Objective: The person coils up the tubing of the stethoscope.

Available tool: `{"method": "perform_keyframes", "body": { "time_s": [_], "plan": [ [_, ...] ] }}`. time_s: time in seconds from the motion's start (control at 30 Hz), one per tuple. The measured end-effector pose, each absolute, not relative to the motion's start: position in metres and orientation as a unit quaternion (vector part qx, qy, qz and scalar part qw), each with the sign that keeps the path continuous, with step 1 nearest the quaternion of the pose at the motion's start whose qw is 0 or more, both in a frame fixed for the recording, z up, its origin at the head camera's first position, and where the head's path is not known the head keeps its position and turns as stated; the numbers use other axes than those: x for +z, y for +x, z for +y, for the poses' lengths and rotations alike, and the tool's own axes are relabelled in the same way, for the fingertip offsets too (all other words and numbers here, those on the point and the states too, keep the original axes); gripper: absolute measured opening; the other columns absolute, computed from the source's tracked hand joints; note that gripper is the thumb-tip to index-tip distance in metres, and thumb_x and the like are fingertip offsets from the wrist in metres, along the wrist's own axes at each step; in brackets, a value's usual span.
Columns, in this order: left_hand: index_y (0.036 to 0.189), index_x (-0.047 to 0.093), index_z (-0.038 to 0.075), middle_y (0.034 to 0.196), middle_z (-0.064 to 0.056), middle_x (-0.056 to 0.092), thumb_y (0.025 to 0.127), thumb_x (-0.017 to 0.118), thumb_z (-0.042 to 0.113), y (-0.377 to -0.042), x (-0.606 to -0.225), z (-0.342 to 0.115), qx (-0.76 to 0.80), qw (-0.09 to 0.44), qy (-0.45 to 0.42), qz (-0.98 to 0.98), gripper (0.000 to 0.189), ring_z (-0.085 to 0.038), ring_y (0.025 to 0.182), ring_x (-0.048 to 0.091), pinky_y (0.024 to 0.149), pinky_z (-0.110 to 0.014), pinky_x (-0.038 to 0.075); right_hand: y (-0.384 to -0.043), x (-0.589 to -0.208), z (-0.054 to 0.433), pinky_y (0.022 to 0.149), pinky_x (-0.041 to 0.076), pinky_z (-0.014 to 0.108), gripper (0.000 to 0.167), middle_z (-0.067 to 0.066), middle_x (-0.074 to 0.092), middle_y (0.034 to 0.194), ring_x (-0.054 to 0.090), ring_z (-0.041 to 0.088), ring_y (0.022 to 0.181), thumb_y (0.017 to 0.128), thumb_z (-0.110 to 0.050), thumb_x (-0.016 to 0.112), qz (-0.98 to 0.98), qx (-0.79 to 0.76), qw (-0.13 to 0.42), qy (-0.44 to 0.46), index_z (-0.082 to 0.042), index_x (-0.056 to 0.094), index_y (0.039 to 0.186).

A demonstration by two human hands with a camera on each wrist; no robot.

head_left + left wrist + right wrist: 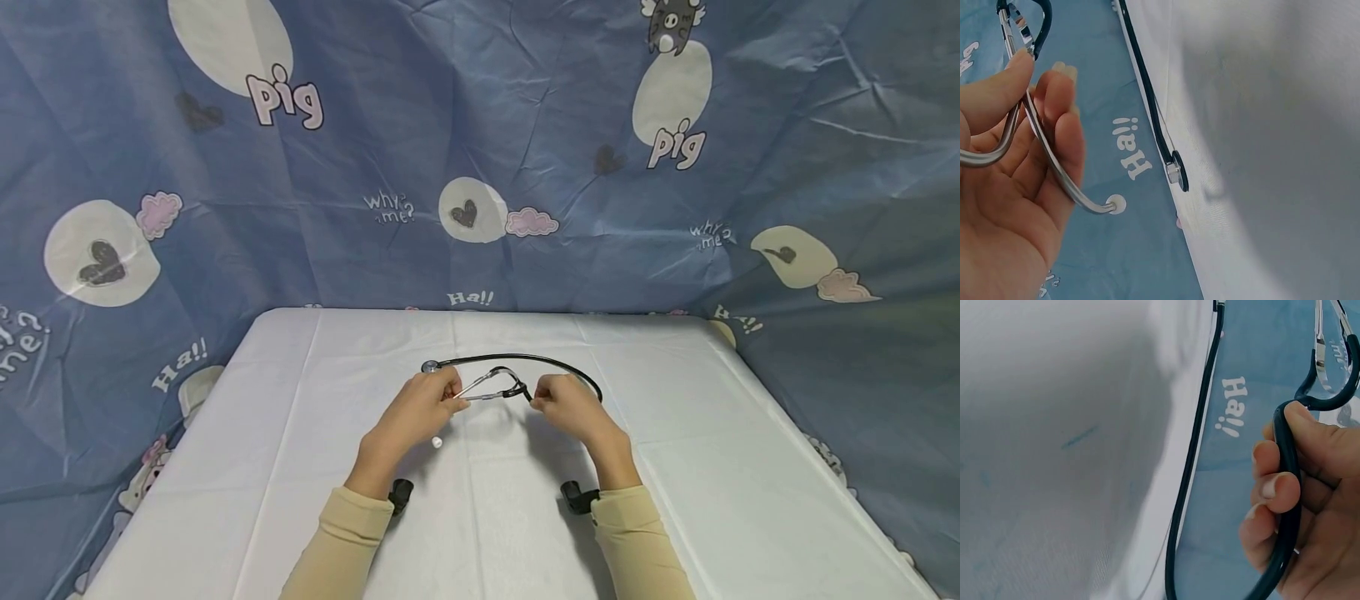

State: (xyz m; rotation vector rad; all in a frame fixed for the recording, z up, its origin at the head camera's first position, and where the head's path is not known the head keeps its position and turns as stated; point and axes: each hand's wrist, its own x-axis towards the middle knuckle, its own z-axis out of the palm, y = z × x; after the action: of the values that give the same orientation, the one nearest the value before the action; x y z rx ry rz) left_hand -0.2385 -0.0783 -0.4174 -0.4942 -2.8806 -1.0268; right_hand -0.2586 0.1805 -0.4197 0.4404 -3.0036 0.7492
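A stethoscope is held between both hands just above the white table. The left hand (426,403) pinches its two metal ear tubes (1054,159) between thumb and fingers, and one white ear tip (1116,204) sticks out past the palm. Around the black tubing (1287,487), just below the fork, the fingers of the right hand (570,407) are curled. From there the tube loops back across the table in an arc to the round chest piece (430,367), which lies beyond the left hand.
A white cloth covers the table (300,467). Behind it and along its sides hangs a blue curtain (360,150) printed with pigs, hearts and lettering. Black wrist-worn devices (577,497) sit at the inner side of both wrists.
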Motion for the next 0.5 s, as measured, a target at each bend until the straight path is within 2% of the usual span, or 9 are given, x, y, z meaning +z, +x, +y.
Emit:
{"method": "perform_keyframes", "body": {
  "time_s": [0.2,0.5],
  "plan": [
    [0.095,0.059,0.020,0.085,0.005,0.062,0.091,0.072,0.031,-0.2380,-0.4182,-0.0765,-0.324,0.022,-0.141,-0.935,0.017,-0.013,0.065,0.051,0.062,-0.030,0.042,-0.2580,-0.4187,0.1762,0.060,0.040,0.029,0.015,-0.006,0.057,0.063,0.048,0.011,0.058,0.087,-0.019,0.073,-0.959,0.240,0.019,0.150,-0.016,0.066,0.074],
    [0.095,0.058,0.019,0.080,0.005,0.057,0.091,0.072,0.029,-0.2383,-0.4183,-0.0730,-0.327,0.033,-0.146,-0.933,0.018,-0.013,0.065,0.049,0.062,-0.030,0.041,-0.2557,-0.4195,0.1701,0.063,0.043,0.029,0.014,-0.007,0.062,0.068,0.052,0.010,0.061,0.086,-0.018,0.074,-0.958,0.239,0.003,0.160,-0.017,0.068,0.073]
  ]
}}
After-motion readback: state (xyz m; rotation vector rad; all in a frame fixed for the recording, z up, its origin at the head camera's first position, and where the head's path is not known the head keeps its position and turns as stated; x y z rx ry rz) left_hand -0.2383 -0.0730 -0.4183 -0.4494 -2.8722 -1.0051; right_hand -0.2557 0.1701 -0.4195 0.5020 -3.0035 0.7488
